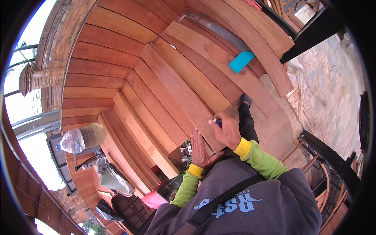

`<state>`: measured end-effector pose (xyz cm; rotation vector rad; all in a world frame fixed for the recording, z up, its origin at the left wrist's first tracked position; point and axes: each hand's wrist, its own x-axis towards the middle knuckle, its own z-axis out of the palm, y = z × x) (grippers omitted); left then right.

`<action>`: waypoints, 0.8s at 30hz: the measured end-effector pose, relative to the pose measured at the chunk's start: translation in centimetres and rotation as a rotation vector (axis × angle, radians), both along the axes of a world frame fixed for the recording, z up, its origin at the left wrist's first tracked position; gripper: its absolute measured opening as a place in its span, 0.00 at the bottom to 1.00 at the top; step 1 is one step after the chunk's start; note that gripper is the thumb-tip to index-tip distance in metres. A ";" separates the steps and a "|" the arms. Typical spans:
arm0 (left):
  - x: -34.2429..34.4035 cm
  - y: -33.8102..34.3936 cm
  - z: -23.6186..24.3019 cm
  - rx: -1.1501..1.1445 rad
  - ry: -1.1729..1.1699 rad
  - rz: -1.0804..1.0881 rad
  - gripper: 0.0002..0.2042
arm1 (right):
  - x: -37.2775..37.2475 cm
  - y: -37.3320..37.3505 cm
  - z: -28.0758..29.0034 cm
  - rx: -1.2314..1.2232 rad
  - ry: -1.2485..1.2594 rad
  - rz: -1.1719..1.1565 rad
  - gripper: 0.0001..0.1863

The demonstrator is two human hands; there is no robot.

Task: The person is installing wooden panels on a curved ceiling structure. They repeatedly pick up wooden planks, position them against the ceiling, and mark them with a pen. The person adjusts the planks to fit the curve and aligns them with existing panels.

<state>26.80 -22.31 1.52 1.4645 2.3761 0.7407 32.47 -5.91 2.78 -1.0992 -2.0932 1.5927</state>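
A long reddish-brown wooden plank (176,94) runs from the upper left down toward my body. My left hand (199,150) lies at its near end, fingers stretched out along the left edge and thumb spread to the right. Just to the right, my right hand (230,132) is closed around a small dark blue object (217,123) with a yellowish end, held over the plank. Most of that object is hidden by the fingers, so its kind is unclear. Beside my left hand sits a metal fitting (187,150) near a green coiled hose.
More planks (143,125) lie side by side to the left and ahead. A turquoise plastic tray (241,62) rests on boards at the upper right. A clear bottle of yellowish liquid (94,134) stands at the left. My dark-shod foot (246,99) is beyond my right hand.
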 end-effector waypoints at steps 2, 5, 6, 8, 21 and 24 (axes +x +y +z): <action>0.3 -0.1 -1.8 0.017 0.065 0.024 0.58 | 0.0 -0.2 0.2 -0.014 0.021 -0.016 0.14; 0.6 -0.2 -2.9 0.025 0.058 0.070 0.61 | 0.0 0.0 0.7 -0.033 0.032 -0.042 0.13; 0.7 -0.2 -3.1 0.024 0.037 0.086 0.62 | 0.0 0.1 0.7 -0.018 0.049 -0.044 0.12; 1.0 0.0 -3.1 0.015 0.008 0.116 0.62 | 0.1 -0.2 0.5 0.015 0.061 -0.037 0.12; 0.8 1.5 -1.6 0.009 0.201 0.078 0.58 | 5.1 -0.2 1.7 0.206 0.053 0.188 0.21; 0.7 1.6 -1.5 0.010 0.187 0.075 0.57 | 7.2 0.0 2.2 0.226 0.060 0.298 0.29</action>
